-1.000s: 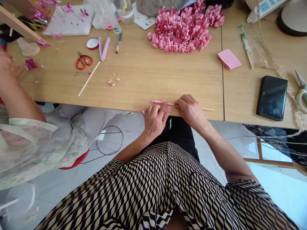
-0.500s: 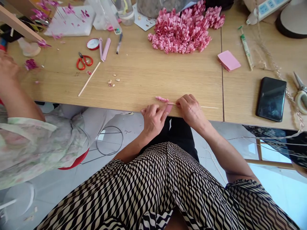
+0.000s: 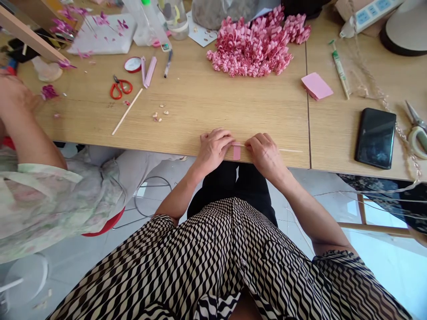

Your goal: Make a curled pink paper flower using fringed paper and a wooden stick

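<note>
Right grip pinches thin stick near pink strip.

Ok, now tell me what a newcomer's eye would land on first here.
Probably the frilly pink heap at the far middle of the wooden table. Next, the wavy black-and-cream shirt filling the lower middle of the view. Then the left hand and right hand at the table's near edge, a thin stick and pink strip showing between them.
</note>
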### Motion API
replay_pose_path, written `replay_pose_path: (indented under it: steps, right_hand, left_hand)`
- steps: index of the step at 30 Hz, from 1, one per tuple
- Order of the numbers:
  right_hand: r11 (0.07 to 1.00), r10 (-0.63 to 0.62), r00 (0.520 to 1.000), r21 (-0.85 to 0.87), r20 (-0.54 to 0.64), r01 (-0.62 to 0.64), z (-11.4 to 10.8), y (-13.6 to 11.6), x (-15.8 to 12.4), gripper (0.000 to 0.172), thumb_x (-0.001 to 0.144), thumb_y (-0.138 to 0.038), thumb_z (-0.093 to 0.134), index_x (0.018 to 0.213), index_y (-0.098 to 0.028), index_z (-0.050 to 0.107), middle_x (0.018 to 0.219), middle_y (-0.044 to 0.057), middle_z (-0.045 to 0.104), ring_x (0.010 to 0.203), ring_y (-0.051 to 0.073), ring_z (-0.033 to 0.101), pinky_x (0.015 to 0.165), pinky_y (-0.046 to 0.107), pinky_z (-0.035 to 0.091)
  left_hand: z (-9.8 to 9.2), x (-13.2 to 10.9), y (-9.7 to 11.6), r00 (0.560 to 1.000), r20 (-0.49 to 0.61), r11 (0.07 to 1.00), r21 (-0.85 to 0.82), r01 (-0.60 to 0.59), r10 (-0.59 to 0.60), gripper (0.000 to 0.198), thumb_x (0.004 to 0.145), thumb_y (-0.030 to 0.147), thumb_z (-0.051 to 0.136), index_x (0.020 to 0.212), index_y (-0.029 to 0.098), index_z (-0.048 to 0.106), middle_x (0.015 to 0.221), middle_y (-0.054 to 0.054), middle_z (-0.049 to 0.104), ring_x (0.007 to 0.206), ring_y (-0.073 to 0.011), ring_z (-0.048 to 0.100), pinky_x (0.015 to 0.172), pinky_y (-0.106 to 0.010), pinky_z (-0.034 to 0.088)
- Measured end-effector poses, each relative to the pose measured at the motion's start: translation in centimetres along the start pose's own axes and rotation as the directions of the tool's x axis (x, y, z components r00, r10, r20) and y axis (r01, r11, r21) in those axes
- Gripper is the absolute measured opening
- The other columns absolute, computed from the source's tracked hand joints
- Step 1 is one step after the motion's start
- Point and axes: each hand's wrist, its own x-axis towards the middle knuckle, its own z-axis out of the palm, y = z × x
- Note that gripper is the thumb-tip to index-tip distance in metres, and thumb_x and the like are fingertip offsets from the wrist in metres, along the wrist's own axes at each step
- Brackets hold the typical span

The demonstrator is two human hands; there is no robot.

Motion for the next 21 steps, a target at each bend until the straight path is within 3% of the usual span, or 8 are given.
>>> replay_pose_path:
  steps: [7,13,21]
  right_hand:
    - [1.0,0.006,1.0,-0.022,-0.014,-0.006,0.16,0.06,-0.19,0.021,0.091,-0.007,0.042,0.09,-0.016,0.062,0.089,0.011,0.062,0.081,0.021,0.048,0.072,0.033,0.044]
    - [1.0,0.004,1.0,-0.015,0.009,-0.004,-0.01,-0.37,0.12,0.021,0.093,-0.01,0.042,0.09,-0.015,0.062,0.088,0.011,0.062,0.081,0.021,0.048,0.072,0.034,0.044]
    - [0.999,-0.012,1.0,0.032,0.003,0.012,-0.28,-0.24,0.3,0.023,0.093,-0.011,0.041,0.09,-0.017,0.063,0.09,0.011,0.062,0.083,0.022,0.048,0.072,0.036,0.044]
  left_hand:
    - [0.12,-0.16,-0.22,1.0,-0.016,1.0,-0.011,0.011,-0.011,0.019,0.098,0.027,0.051,0.104,0.026,0.069,0.117,-0.002,0.069,0.118,-0.021,0.058,0.092,-0.039,0.031]
    - [0.33,-0.14,0.0,0.998,-0.053,0.999,-0.016,0.028,-0.028,0.02,0.095,0.039,0.056,0.098,0.026,0.071,0.113,-0.003,0.07,0.117,-0.0222,0.059,0.094,-0.04,0.03]
    - [0.83,-0.1,-0.16,0.996,-0.075,0.999,-0.023,0.042,-0.043,0.019,0.095,0.037,0.057,0.092,0.025,0.071,0.111,-0.003,0.071,0.117,-0.023,0.059,0.095,-0.042,0.029]
